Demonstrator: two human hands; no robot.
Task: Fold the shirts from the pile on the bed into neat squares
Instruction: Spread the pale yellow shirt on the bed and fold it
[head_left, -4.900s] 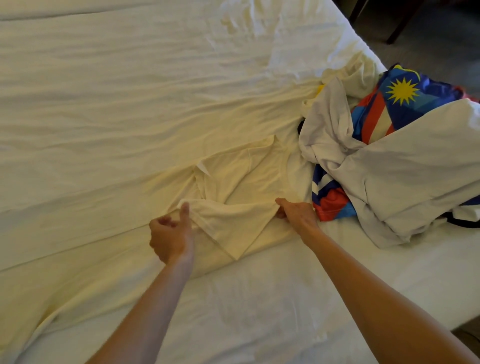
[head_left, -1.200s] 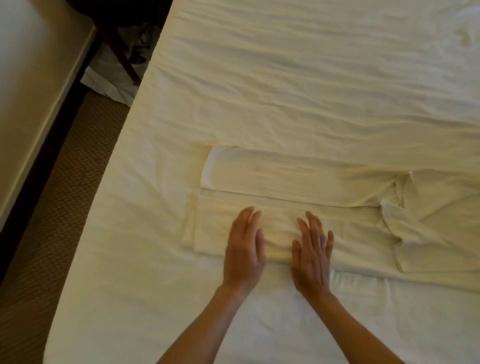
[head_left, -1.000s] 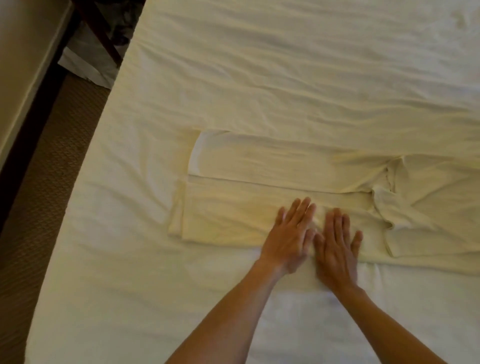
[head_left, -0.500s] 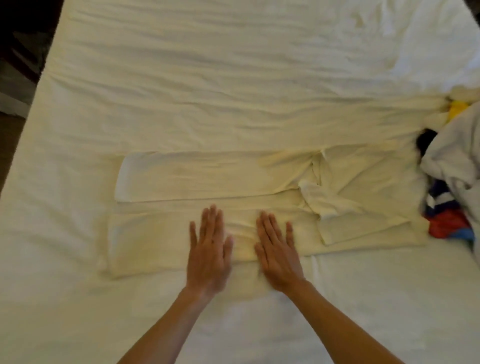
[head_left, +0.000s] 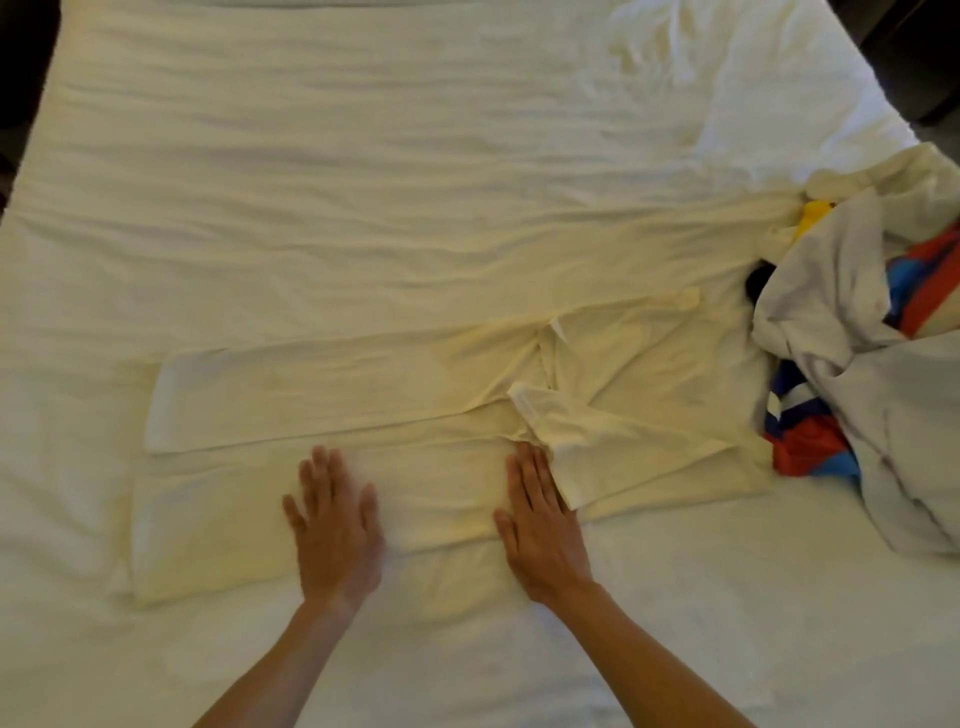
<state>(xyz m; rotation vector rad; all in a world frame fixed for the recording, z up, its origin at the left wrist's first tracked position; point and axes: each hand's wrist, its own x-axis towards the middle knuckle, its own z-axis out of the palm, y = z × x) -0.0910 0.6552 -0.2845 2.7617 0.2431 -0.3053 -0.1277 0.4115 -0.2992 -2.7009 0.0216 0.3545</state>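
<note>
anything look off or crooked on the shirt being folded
Yes: the folded-in sleeve on the cream shirt lies askew by the right hand, bunching the cloth. The long folds look straight.

The shirt laid out flat is pale cream yellow, all one colour, with no picture on it. The bed under it has a sheet that is white to cream, plain too, so the two look much alike. In the pile at the right, the top cloth is plain white-grey. Under it peeks a bright shirt with red, light blue, dark blue and white stripes. A small bit of yellow and a bit of black show as well.
</note>
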